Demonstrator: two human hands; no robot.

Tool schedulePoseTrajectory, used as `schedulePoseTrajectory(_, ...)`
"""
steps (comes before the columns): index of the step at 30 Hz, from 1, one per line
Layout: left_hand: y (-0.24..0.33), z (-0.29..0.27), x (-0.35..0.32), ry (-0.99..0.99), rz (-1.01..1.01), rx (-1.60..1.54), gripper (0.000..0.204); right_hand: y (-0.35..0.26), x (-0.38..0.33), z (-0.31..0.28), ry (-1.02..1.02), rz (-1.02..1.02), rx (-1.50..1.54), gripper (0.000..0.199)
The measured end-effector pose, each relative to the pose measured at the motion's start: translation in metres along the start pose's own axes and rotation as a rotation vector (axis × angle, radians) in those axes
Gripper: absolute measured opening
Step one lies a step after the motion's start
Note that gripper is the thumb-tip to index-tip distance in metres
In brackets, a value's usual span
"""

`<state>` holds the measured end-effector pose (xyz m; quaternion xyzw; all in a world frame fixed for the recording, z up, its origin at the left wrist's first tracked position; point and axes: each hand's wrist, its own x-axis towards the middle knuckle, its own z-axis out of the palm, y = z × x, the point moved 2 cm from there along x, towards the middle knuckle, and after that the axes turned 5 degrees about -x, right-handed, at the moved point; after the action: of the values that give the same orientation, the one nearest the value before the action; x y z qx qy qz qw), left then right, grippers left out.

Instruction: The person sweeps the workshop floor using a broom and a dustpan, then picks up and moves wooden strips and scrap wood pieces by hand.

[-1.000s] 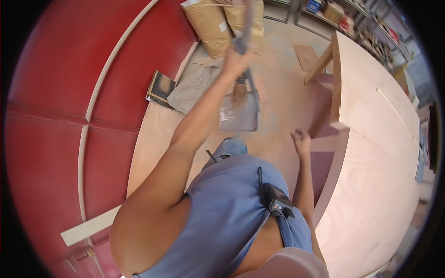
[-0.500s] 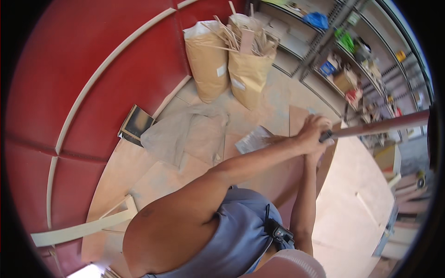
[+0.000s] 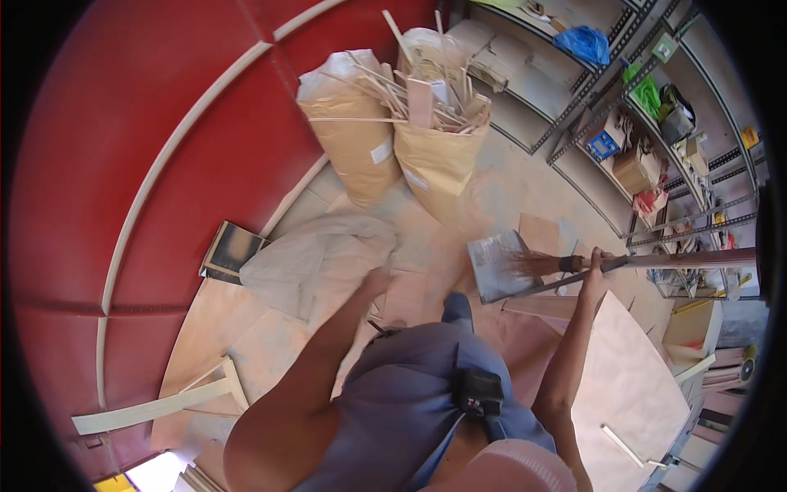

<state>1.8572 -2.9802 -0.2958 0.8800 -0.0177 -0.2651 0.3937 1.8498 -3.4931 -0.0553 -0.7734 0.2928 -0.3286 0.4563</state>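
My right hand [image 3: 596, 277] is closed round the long handles of a broom [image 3: 537, 263] and a metal dustpan [image 3: 489, 252], held together out to my right. The broom's brown bristles lie over the grey pan. Apart from these tools, my left hand [image 3: 375, 284] reaches down in front of me, beside a crumpled greyish translucent sheet [image 3: 307, 262] and a flat piece of board [image 3: 407, 297] on the floor. Its fingers are blurred and partly hidden, so their pose does not show.
Two brown paper sacks stand ahead; the right sack [image 3: 440, 156] is stuffed with wood offcuts. A red panel wall [image 3: 197, 180] curves along my left. Metal shelving [image 3: 566, 139] lines the far right. A large pale board [image 3: 627, 377] lies at my right, and curved wood strips [image 3: 156, 407] at my left.
My left hand has left the tool handles at the right and swung left and down toward the floor. My right hand keeps hold of the broom and dustpan, which now show more fully.
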Motion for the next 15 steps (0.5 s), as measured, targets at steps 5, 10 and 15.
schedulePoseTrajectory(5, -0.173, -0.049, -0.144, 0.16, -0.733, 0.29, 0.051, 0.13, 0.065, 0.022, 0.037, 0.185, -0.121, 0.03)
schedulePoseTrajectory(10, -0.088, -0.011, -0.211, 0.5, -1.299, -0.578, 0.037, 0.224, 0.13, 0.058, -0.059, 0.313, -0.081, 0.035)
schedulePoseTrajectory(15, 0.05, 0.039, -0.069, 0.02, -1.01, -0.391, 0.041, 0.252, 0.173, 0.062, -0.101, 0.449, -0.143, 0.045)
